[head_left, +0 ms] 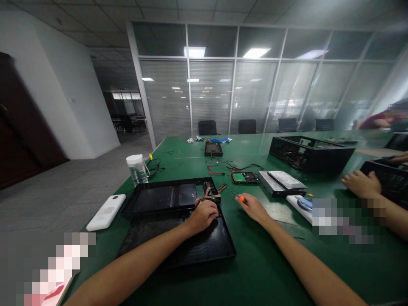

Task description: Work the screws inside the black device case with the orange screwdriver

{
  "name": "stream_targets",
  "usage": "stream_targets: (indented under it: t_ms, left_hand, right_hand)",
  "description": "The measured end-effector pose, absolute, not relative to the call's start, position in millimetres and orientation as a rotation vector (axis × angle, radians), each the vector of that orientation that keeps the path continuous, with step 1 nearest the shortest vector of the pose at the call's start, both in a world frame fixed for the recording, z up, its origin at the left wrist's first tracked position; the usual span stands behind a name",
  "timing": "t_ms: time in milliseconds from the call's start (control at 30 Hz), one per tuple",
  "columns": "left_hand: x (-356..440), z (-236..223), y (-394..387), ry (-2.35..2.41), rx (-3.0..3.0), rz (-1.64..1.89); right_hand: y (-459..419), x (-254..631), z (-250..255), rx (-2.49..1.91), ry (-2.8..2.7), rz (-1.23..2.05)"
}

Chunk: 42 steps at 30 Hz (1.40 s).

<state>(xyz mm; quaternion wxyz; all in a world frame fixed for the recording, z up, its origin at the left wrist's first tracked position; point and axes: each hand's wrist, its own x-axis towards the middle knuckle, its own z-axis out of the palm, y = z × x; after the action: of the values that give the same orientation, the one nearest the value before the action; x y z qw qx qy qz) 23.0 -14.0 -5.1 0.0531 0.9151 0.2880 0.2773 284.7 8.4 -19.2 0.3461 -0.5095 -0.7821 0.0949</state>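
My left hand (203, 217) is over a black plastic panel (178, 238), its fingers curled together close to a bundle of multicoloured wires (208, 196). Whatever those fingers may hold is hidden. Behind that panel, a second black panel (159, 199) with recessed sections adjoins it, and the wires lie at its right end. My right hand (255, 209) is closed around a screwdriver (242, 198) with an orange handle, to the right of the panels. The screwdriver's thin shaft points up and left, apart from the wires.
A circuit board with green parts (239, 177), a silver drive (280, 183) and a black computer case (309, 154) sit beyond my right hand. A clear bottle (137, 170) and white power bank (106, 212) stand left. At right, another person's hand (363, 183) is beside a second case (390, 178).
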Motion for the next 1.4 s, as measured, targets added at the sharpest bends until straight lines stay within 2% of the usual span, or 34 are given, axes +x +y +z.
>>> stream_targets:
  t_ms: [100, 333, 567, 667, 833, 933, 1133, 1400]
  left_hand:
    - [26.9, -6.2, -13.4, 0.927, 2.774, 0.914]
    - [30.9, -16.8, -11.9, 0.957, 2.900, 0.821]
    - [29.6, -16.9, -12.1, 0.983, 2.911, 0.813]
    - [30.4, -17.3, -12.1, 0.934, 2.957, 0.782]
    - [31.0, -20.1, -10.2, 0.890, 2.988, 0.789]
    - [30.3, -21.7, -8.6, 0.873, 2.975, 0.825]
    - [29.0, -22.0, -8.1, 0.894, 2.860, 0.997]
    - [30.4, -19.8, -10.0, 0.812, 2.917, 0.914]
  right_hand:
    - [7.8, 284.1, -18.7, -1.326, -2.017, 0.248]
    - [7.0, 283.4, -16.5, -1.376, -1.960, 0.287]
    - [8.7, 284.3, -15.9, -1.442, -1.719, 0.547]
    - [7.0, 281.5, -12.2, -1.380, -1.593, 0.760]
    - [2.1, 282.8, -0.6, -1.211, -1.221, 1.313]
    - [-0.8, 286.7, 6.8, -1.121, -1.092, 1.496]
    - [-2.4, 287.7, 12.4, -1.036, -0.922, 1.552]
    - [-2.5, 293.5, 14.6, -0.939, -0.860, 1.652]
